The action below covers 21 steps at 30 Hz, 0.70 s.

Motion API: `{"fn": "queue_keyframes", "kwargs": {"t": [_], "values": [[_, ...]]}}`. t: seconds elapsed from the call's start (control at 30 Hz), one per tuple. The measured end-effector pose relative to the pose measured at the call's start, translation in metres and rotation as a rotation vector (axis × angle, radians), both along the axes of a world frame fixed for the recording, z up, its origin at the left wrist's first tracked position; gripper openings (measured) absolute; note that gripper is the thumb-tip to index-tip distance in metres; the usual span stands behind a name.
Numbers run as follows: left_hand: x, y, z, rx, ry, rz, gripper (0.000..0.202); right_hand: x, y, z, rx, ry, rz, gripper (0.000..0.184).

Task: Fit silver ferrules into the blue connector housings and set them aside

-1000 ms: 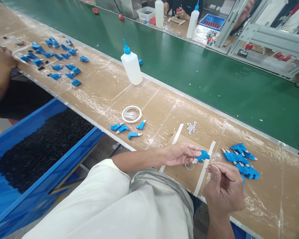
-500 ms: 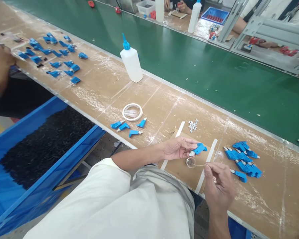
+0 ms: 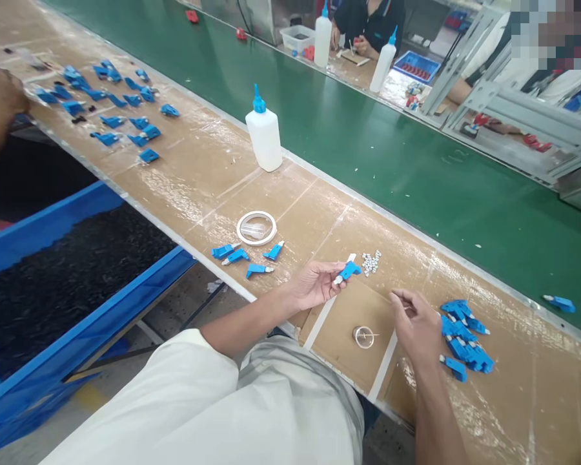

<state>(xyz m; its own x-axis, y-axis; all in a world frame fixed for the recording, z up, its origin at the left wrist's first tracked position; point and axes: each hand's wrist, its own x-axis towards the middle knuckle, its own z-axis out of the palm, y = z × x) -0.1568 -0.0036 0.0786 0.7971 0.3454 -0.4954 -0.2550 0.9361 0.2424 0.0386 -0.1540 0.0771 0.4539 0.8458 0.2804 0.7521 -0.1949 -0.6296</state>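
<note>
My left hand [image 3: 317,285] is closed on a small blue plastic part [image 3: 349,271] with a pale tip, held above the cardboard mat. My right hand [image 3: 415,323] hovers over the mat's right side, fingers loosely bent and slightly apart, with nothing visible in them. Between and below the hands sits a small clear dish [image 3: 363,337] with a thin stick [image 3: 370,334] resting in it. Several tiny white-grey pieces [image 3: 370,263] lie just beyond the mat [image 3: 348,316]. To the right of my right hand is a pile of blue parts [image 3: 465,339].
A roll of white tape [image 3: 273,232] lies near several more blue parts [image 3: 235,256]. Behind it stands a white squeeze bottle [image 3: 265,139]. A green conveyor belt [image 3: 368,161] runs along the far side. At left are a co-worker's hand [image 3: 0,106] and a blue bin [image 3: 126,284].
My right hand has let go of the stick, which now rests in the dish, and has moved up the mat. My left hand has shifted left and away from the dish with the blue part.
</note>
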Motion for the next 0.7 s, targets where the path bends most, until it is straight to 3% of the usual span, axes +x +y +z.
{"fn": "queue_keyframes", "kwargs": {"t": [0.13,0.23,0.5,0.7], "values": [[-0.002,-0.001,-0.003,-0.055,-0.010,0.015,0.014,0.026,0.046,-0.017,-0.007,-0.057,0.139,0.025],[0.000,-0.002,-0.007,-0.073,0.033,0.013,0.014,0.034,0.064,-0.023,0.004,-0.094,0.220,0.025],[0.003,-0.006,-0.016,-0.063,0.038,0.028,0.009,0.041,0.075,-0.025,-0.039,-0.191,0.331,0.026],[0.002,-0.007,-0.018,-0.065,0.025,0.042,0.006,0.041,0.080,-0.021,-0.161,-0.294,0.375,0.026]]}}
